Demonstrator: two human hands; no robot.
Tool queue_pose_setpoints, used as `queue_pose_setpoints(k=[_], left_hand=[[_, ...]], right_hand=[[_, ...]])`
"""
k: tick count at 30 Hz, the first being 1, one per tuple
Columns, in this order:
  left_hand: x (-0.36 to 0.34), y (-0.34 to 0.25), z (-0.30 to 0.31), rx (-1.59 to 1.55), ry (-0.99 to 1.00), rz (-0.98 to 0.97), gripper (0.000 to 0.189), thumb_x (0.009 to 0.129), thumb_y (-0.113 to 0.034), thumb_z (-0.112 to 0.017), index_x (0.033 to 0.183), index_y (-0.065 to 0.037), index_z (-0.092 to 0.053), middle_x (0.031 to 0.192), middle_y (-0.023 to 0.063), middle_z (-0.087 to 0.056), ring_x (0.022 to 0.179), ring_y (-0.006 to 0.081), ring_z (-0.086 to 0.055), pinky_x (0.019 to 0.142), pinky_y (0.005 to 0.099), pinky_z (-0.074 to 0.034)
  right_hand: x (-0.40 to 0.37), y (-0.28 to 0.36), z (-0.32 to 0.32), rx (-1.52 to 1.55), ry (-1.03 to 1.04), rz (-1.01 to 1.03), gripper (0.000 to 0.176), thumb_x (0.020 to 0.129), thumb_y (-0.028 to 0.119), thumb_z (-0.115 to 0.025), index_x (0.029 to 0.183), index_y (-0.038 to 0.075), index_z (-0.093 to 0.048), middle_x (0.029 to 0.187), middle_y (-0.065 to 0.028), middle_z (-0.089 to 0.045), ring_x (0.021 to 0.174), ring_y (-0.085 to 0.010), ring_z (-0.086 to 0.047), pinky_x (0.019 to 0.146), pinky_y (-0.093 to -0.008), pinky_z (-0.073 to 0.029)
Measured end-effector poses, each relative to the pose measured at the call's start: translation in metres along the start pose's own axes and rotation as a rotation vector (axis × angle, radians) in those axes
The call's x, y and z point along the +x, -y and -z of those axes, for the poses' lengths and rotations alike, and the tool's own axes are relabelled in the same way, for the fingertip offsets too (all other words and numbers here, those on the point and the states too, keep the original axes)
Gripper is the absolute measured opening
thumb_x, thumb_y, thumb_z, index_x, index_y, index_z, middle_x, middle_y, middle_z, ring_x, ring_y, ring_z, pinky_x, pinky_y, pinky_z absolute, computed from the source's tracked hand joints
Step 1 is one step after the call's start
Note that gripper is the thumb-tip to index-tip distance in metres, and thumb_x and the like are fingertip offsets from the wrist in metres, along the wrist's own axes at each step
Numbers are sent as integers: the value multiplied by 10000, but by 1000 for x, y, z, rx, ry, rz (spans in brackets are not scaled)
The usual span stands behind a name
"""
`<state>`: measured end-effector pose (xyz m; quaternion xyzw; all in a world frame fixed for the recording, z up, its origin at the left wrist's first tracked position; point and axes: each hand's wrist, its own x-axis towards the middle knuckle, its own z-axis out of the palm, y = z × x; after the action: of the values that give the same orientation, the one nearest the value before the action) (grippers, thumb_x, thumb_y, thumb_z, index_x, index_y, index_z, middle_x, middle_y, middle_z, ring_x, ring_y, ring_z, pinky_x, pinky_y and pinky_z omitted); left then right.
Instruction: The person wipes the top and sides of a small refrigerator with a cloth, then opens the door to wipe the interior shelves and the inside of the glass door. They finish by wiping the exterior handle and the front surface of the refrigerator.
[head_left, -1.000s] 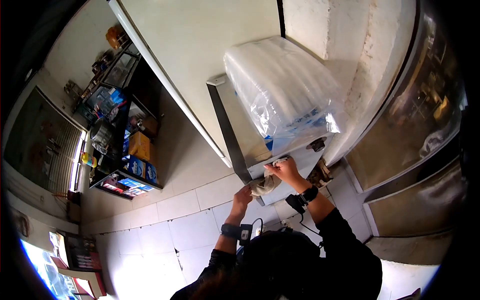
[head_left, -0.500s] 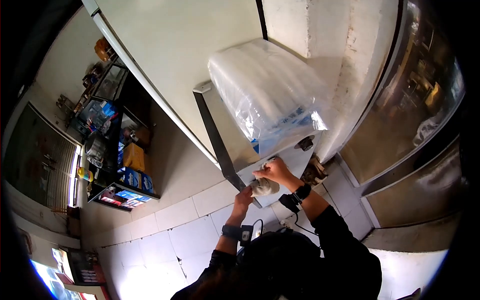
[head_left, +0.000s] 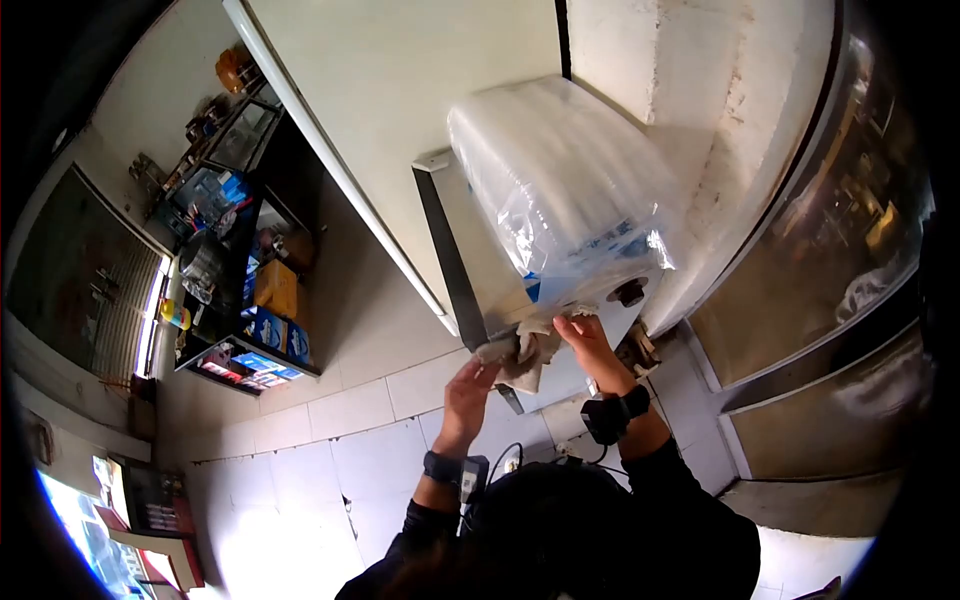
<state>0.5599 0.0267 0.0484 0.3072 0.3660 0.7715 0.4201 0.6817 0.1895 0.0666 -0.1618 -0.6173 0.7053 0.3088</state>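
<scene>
A beige cloth (head_left: 527, 350) is spread against the lower front of a metal-framed box-like unit (head_left: 470, 270). My right hand (head_left: 587, 339) presses the cloth's right part against the unit. My left hand (head_left: 469, 385) grips the cloth's lower left corner at the unit's dark edge. A large bundle wrapped in clear plastic with blue print (head_left: 560, 190) sits on the unit, just above my hands. A dark round knob (head_left: 630, 293) sticks out to the right of my right hand. Both wrists carry black straps.
A white tiled wall (head_left: 340, 440) lies below and left of the unit. A dark shelf rack (head_left: 250, 290) with blue and yellow boxes stands at left. A reflective steel surface (head_left: 830, 260) fills the right side. A pale panel (head_left: 400, 90) runs behind the unit.
The cloth was bunched under my right hand; now it is spread wider. My right hand has shifted right and up, and my left hand has taken the cloth's lower corner. The view moved slightly.
</scene>
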Motion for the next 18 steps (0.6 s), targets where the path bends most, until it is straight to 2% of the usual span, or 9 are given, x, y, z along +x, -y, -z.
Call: queue_pose_setpoints(k=[2,5,7,9,11,12,13,16,18], left_hand=[[6,0,1,-28,25,-54,468,677,-75,-464,1110,54,-341,1111,144,-406,1051,240,-376,913,334,-253],[14,30,27,247,-108,54,399,690,-85,-458,1062,51,-407,1057,141,-453,1012,211,-410,872,302,-290],[11,64,56,666,-41,18,320,703,-99,-457,985,50,-479,992,127,-495,946,172,-440,818,275,-323],[16,65,49,549,-134,40,279,693,-107,-463,910,58,-523,925,112,-528,853,167,-476,767,259,-355],[19,54,45,686,-107,290,264,705,-51,-447,947,31,-513,858,116,-563,783,148,-517,710,244,-391],[21,56,51,648,-44,20,256,705,-73,-470,933,33,-520,793,114,-576,723,142,-530,674,234,-403],[25,41,43,749,-65,42,270,693,-65,-469,939,36,-518,779,118,-578,691,137,-535,645,236,-414],[31,18,32,472,-101,20,277,686,-53,-448,936,41,-520,758,133,-576,688,135,-534,636,241,-417],[36,14,30,419,-97,6,277,678,-44,-438,925,47,-525,721,145,-570,677,131,-534,624,248,-420]], right_hand=[[4,-2,-8,133,25,23,226,756,175,-522,918,16,-526,841,-32,-544,816,-94,-477,707,-254,-381],[8,-50,2,31,1,-100,264,720,158,-565,929,5,-509,855,-37,-540,812,-120,-488,708,-263,-388],[5,-93,7,95,-55,-93,242,687,98,-579,889,-17,-511,843,-50,-542,761,-147,-505,680,-274,-401],[0,-112,11,98,-79,-66,211,696,100,-569,868,-14,-522,812,-50,-548,739,-144,-506,660,-266,-403],[4,-116,19,-2,-14,-44,202,700,104,-568,860,-12,-525,799,-47,-550,730,-136,-505,648,-257,-402],[6,-112,21,-90,33,-19,194,704,108,-566,852,-11,-528,785,-43,-552,721,-128,-504,636,-248,-400],[8,-96,20,-102,45,-32,194,704,108,-566,852,-11,-528,785,-43,-552,721,-128,-504,636,-248,-400],[21,-20,2,-14,102,-73,165,708,113,-565,815,-12,-545,777,-37,-559,692,-104,-509,613,-227,-397],[22,-26,3,-63,108,-31,158,705,102,-564,811,-14,-546,777,-33,-559,694,-108,-510,612,-228,-398]])
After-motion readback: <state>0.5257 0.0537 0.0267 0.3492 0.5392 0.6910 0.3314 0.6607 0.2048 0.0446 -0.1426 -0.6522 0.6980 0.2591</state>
